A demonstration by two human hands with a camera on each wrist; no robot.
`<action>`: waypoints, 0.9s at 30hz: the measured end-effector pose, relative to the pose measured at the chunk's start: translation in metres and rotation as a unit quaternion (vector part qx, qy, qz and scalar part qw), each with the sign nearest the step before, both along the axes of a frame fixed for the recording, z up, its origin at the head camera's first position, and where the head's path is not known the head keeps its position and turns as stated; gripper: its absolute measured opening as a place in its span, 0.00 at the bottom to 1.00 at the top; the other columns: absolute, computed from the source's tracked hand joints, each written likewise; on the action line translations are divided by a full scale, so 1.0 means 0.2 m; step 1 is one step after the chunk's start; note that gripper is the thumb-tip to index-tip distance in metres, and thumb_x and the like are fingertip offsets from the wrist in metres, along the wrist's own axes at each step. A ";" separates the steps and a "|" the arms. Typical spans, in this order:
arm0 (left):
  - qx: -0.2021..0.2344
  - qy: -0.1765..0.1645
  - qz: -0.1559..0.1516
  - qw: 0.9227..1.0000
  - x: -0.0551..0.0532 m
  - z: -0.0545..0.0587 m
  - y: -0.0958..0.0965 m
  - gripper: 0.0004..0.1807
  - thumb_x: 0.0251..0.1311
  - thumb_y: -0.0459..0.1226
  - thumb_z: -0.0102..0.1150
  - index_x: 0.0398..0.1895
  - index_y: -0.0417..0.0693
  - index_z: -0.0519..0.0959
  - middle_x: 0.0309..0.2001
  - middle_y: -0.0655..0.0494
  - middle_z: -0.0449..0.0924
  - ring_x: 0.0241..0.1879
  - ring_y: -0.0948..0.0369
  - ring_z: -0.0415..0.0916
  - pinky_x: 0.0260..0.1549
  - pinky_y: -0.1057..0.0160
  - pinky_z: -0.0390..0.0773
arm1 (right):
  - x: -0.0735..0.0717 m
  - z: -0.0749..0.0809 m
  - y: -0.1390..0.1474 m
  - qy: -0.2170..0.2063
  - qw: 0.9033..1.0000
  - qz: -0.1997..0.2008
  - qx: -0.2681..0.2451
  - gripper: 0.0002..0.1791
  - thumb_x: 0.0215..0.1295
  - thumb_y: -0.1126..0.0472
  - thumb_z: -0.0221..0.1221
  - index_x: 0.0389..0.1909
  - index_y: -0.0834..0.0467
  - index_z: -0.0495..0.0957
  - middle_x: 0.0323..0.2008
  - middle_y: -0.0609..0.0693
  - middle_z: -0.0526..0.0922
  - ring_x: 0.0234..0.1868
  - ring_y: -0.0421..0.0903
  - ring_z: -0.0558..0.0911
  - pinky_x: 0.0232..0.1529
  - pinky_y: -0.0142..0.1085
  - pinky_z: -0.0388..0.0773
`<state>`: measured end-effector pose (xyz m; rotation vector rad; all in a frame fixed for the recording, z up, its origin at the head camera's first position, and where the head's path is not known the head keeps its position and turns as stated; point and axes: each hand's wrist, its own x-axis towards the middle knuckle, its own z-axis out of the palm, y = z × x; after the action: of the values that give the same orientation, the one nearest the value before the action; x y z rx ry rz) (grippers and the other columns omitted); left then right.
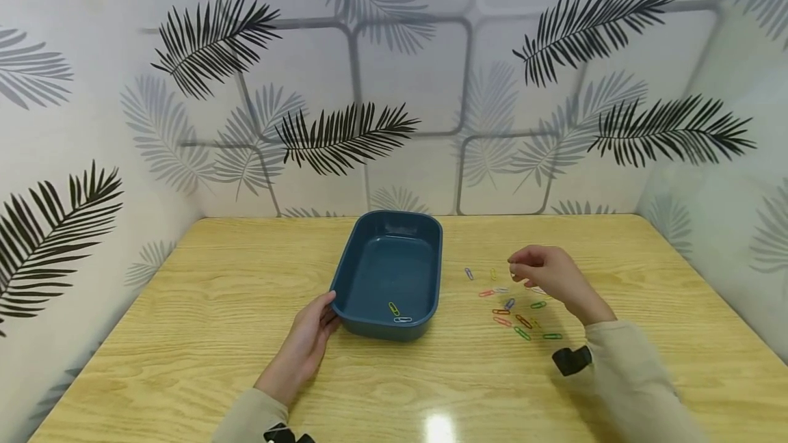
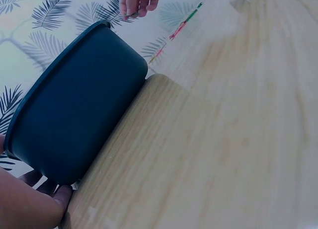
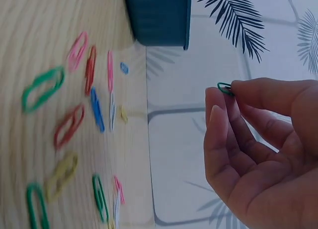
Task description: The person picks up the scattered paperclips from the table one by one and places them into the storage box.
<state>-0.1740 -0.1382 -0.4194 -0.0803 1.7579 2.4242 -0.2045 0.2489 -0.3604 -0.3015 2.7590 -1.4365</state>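
Note:
My left hand [image 1: 306,339] grips the near left corner of a dark blue plastic tray [image 1: 394,258], thumb on the rim and fingers against the outer wall. Inside the tray, near its front end, lie a yellow paper clip [image 1: 394,309] and a white paper clip [image 1: 403,320]. To the right, my right hand [image 1: 557,279] is raised over a loose scatter of paper clips. Between thumb and fingertip it pinches a green paper clip [image 3: 224,87], which shows clearly in the right wrist view. Among the scattered ones are a red clip [image 1: 524,322] and a blue clip [image 1: 509,304].
Several more paper clips, including a pink clip [image 1: 502,322] and a green clip [image 1: 552,336], lie spread on the wooden table [image 1: 215,306] right of the tray. A wall [image 1: 412,87] with a feather-leaf pattern stands behind the table.

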 end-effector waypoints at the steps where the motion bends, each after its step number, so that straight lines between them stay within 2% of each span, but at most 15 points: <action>1: 0.000 0.000 -0.001 1.000 0.00 0.00 0.00 0.27 0.74 0.38 0.42 0.68 0.26 0.59 0.67 0.34 0.60 0.65 0.48 0.58 0.64 0.56 0.59 | -0.01 0.00 -0.01 -0.004 1.000 -0.003 -0.006 0.15 0.70 0.63 0.56 0.49 0.71 0.76 0.40 0.60 0.82 0.42 0.59 0.81 0.42 0.50 0.80; 7: 0.003 0.000 -0.003 1.000 0.00 0.00 0.00 0.28 0.74 0.38 0.42 0.68 0.26 0.58 0.67 0.33 0.59 0.65 0.48 0.58 0.65 0.55 0.58 | -0.06 0.01 -0.10 -0.023 0.999 -0.007 -0.041 0.16 0.71 0.62 0.55 0.51 0.70 0.75 0.44 0.64 0.81 0.44 0.56 0.81 0.46 0.48 0.79; 13: -0.001 0.004 -0.001 1.000 0.00 0.00 0.00 0.28 0.74 0.39 0.42 0.68 0.26 0.59 0.66 0.34 0.60 0.65 0.48 0.59 0.64 0.56 0.59 | -0.09 0.02 -0.19 -0.023 0.998 -0.006 -0.065 0.15 0.70 0.63 0.56 0.50 0.70 0.76 0.42 0.61 0.81 0.43 0.56 0.81 0.47 0.49 0.79; 17: -0.002 -0.002 0.005 1.000 0.00 0.00 0.00 0.27 0.74 0.38 0.42 0.67 0.27 0.60 0.65 0.35 0.61 0.63 0.50 0.61 0.63 0.56 0.60 | -0.12 0.03 -0.25 -0.022 0.997 0.000 -0.072 0.15 0.70 0.63 0.56 0.50 0.70 0.76 0.42 0.60 0.82 0.41 0.51 0.82 0.47 0.49 0.79; 27: -0.002 -0.005 0.009 1.000 0.00 0.00 0.00 0.27 0.74 0.38 0.43 0.67 0.26 0.60 0.65 0.35 0.62 0.62 0.50 0.61 0.64 0.56 0.60 | -0.17 0.07 -0.43 -0.039 0.992 0.009 -0.117 0.14 0.69 0.64 0.57 0.50 0.69 0.77 0.44 0.64 0.81 0.40 0.46 0.82 0.47 0.46 0.79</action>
<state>-0.1739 -0.1377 -0.4192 -0.1091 1.7649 2.4275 -0.2377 0.1638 -0.3467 -0.2652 2.5233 -1.7304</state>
